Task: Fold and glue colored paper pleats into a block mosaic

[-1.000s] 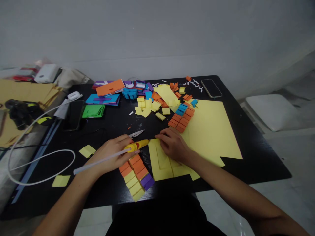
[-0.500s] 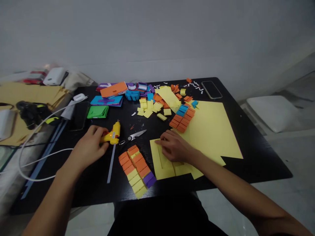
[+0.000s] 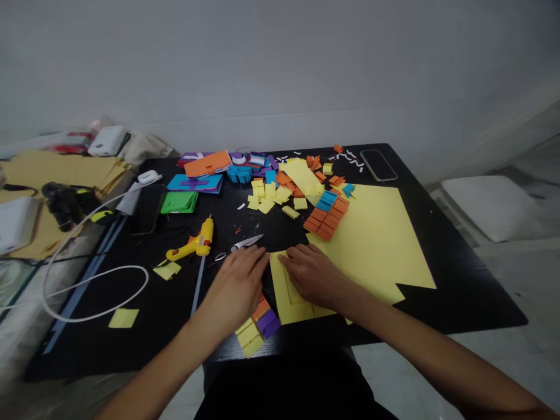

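Note:
My right hand (image 3: 308, 273) is bent over the yellow paper sheet (image 3: 286, 309), its fingers pressed together at a raised yellow paper strip on it. At the sheet's left edge lies my left hand (image 3: 242, 280), fingers stretched out, holding nothing I can see. Partly under the left hand is a block of folded paper pieces (image 3: 268, 322) in orange, yellow and purple. Scissors (image 3: 247, 241) lie just beyond the left fingertips. A yellow hot glue gun (image 3: 192, 244) rests on the table to the left, with a grey stripe (image 3: 198, 286) running below it.
Another folded block (image 3: 326, 219), orange and blue, sits on a large yellow sheet (image 3: 385, 233). Behind are loose yellow pieces (image 3: 266, 195), coloured paper stacks (image 3: 195, 182) and a phone (image 3: 378, 165). A white cable (image 3: 94, 315) loops at left; a second phone (image 3: 147, 210) lies nearby.
My left hand has let go of the glue gun and moved right to the yellow sheet. It now covers part of the folded block. The right hand stays at the sheet.

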A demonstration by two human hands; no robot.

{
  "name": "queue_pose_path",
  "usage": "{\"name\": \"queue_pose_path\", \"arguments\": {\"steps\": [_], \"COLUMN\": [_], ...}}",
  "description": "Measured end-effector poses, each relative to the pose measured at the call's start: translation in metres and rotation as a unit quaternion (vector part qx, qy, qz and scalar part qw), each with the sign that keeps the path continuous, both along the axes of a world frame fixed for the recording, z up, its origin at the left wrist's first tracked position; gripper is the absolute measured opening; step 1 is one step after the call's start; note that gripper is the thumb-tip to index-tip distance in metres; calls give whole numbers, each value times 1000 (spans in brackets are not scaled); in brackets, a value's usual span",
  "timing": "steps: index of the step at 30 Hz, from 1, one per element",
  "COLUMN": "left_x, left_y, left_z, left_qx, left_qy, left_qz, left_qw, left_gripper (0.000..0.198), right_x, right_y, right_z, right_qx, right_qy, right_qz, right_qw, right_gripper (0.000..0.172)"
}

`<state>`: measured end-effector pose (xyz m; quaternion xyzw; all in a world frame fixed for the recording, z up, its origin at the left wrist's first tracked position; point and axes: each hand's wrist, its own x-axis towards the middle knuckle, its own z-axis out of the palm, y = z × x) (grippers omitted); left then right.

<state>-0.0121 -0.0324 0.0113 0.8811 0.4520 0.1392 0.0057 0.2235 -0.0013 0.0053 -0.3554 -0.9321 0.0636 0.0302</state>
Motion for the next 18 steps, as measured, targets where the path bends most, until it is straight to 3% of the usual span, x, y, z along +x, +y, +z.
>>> {"name": "queue_pose_path", "arguments": {"steps": [3,7,12,18], "left_x": [24,29,30,31], "left_y": [-4,-2,-4,-9], "left_z": [-15,-28,-28,-27], "left_qx": [-2,12,16,-9], "left_qy": [6,21,55,21], "left_qz": [-14,-13,-10,8], "left_qw": [1000,1000,998,1000], "left_gripper": [41,38,40,42], "right_x": [1,2,3,4], "right_y": [-4,-7,-9,-10], "right_z": [-3,-8,-8,-7], "right_qx": [12,18,15,-10], "right_qy": [5,20,26,38], "right_qz": [-7,-12,-19,-25], "right_qw": [1000,1000,999,999], "right_gripper": [24,25,27,31]}}
